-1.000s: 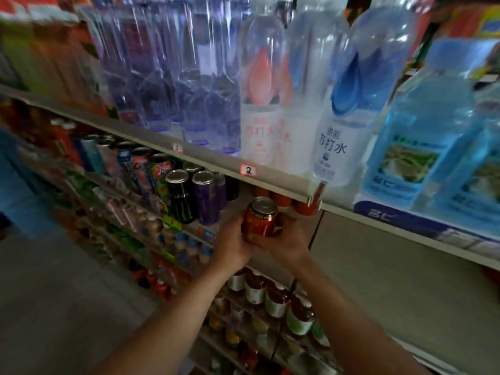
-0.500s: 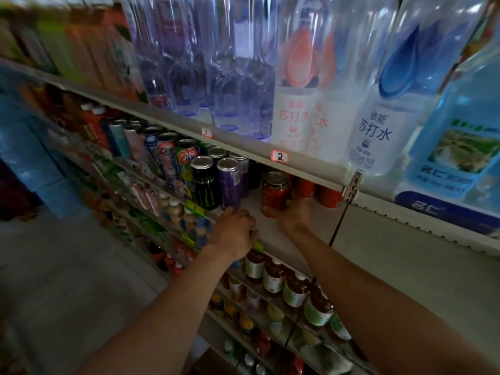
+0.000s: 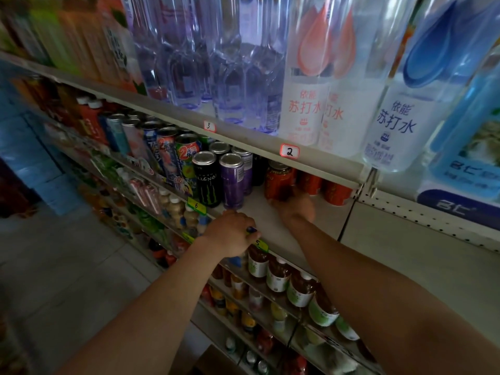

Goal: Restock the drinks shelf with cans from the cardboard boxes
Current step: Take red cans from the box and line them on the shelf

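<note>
Red can (image 3: 278, 182) upright on the shelf (image 3: 284, 226) — top up, right hand (image 3: 296, 209) gripping its base, left hand (image 3: 230, 232) curled over the shelf edge — empty

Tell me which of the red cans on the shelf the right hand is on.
The leftmost red can, nearest the purple can. The right hand touches its base; the other red cans stand farther right, untouched.

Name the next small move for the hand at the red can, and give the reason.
Probably slide the red can a little deeper, up to the red cans behind it, then let go. The right hand holds its base, the can stands upright on the shelf with bare shelf in front, and the left hand rests on the shelf edge.
</note>
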Demonstrator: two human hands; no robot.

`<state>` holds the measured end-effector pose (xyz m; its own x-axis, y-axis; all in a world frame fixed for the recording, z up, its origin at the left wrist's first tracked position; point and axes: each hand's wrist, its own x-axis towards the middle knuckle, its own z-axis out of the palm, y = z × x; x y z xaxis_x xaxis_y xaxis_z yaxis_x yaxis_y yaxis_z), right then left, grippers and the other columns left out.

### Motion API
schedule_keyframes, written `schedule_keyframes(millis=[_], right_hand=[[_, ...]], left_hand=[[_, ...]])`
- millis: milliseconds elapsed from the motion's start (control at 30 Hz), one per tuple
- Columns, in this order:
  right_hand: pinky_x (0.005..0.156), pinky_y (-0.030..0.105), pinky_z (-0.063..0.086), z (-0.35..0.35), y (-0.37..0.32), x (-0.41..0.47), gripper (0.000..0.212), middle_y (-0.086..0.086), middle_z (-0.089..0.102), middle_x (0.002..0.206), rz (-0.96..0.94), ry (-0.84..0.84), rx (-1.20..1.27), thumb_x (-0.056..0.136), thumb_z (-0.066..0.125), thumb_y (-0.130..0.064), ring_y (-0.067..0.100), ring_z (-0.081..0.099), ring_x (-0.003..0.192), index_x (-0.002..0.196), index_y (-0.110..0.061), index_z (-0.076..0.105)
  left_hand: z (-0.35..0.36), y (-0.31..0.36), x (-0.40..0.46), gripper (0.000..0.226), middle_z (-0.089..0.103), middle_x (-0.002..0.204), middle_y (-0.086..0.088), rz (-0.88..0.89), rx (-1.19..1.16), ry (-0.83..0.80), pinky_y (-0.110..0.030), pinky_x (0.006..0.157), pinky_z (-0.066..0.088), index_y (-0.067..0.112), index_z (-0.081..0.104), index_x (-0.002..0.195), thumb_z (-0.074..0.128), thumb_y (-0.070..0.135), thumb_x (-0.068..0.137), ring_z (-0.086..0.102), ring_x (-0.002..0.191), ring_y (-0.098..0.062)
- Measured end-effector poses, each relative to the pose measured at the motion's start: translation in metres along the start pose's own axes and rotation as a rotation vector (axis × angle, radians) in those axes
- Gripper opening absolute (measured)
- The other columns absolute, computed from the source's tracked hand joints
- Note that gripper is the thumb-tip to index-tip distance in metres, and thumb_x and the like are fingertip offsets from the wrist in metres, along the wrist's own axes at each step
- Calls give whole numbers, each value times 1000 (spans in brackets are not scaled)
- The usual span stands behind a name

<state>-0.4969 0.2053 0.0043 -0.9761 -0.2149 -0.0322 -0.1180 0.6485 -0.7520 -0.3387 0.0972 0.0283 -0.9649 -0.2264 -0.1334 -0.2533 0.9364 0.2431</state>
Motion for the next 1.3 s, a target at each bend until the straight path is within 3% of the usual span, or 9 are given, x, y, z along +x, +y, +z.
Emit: schedule_keyframes(millis=[300,600,733,833,900,1000,1067,1200,1300], right_hand=[[89,37,52,5,-7,13,77,2,68,123,112,36,-42,63,71,-74,25,66,112,123,-27,64],[92,38,50,7,-7,16,67,1,66,126,61,34,-122,70,73,-65,25,63,117,125,-26,65],[97,38,49,-3,-9,6,71,7,59,135,14,-53,-35,73,78,-51,26,59,122,133,-20,55],[88,35,50,-23,-13,-45,55,7,62,125,-179,131,200,82,74,-34,26,62,109,129,-12,52],[71,32,50,-26,-18,-103,29,3,65,104,-393,244,313,87,69,-27,21,63,84,110,-13,58],[57,25,44,-5,-14,-172,10,-2,59,74,-738,-66,374,92,65,-23,13,57,64,86,-16,60],[57,29,48,50,12,-200,13,-5,60,68,-767,-475,189,91,64,-29,10,58,61,82,-18,61],[71,40,57,178,128,-234,35,-1,68,77,-493,-935,-122,76,50,-49,26,68,76,89,-21,66],[77,25,45,240,212,-255,41,11,68,94,-305,-1133,-273,80,55,-37,28,65,92,101,-4,66]], left_hand=[[-2,1,-2,44,57,131,3,0,-11,1,-43,98,44,29,60,124,42,57,95,42,122,-23],[1,3,-6,46,53,137,0,46,-5,67,-39,105,39,22,53,133,43,50,99,40,129,-24],[10,5,-31,46,46,144,2,143,-281,344,-28,110,36,20,48,140,52,39,98,39,135,-14],[24,-8,-66,29,61,118,6,117,-447,674,-18,88,48,18,60,123,56,30,98,58,108,-4],[49,-27,-91,20,66,97,8,-22,-544,749,-16,72,51,17,63,114,57,26,97,62,85,-1],[102,-57,-120,15,68,79,6,-312,-614,620,-26,62,54,20,65,106,60,28,95,65,70,-5],[162,-86,-154,18,72,89,0,-543,-627,419,-29,72,55,19,65,104,61,32,93,70,81,-16],[289,-105,-241,1,70,109,-8,-940,-760,-52,-36,92,51,31,63,90,62,31,90,65,105,-29],[361,-105,-286,10,69,110,-11,-1071,-824,-140,-35,91,50,34,52,84,61,34,89,64,107,-31]])
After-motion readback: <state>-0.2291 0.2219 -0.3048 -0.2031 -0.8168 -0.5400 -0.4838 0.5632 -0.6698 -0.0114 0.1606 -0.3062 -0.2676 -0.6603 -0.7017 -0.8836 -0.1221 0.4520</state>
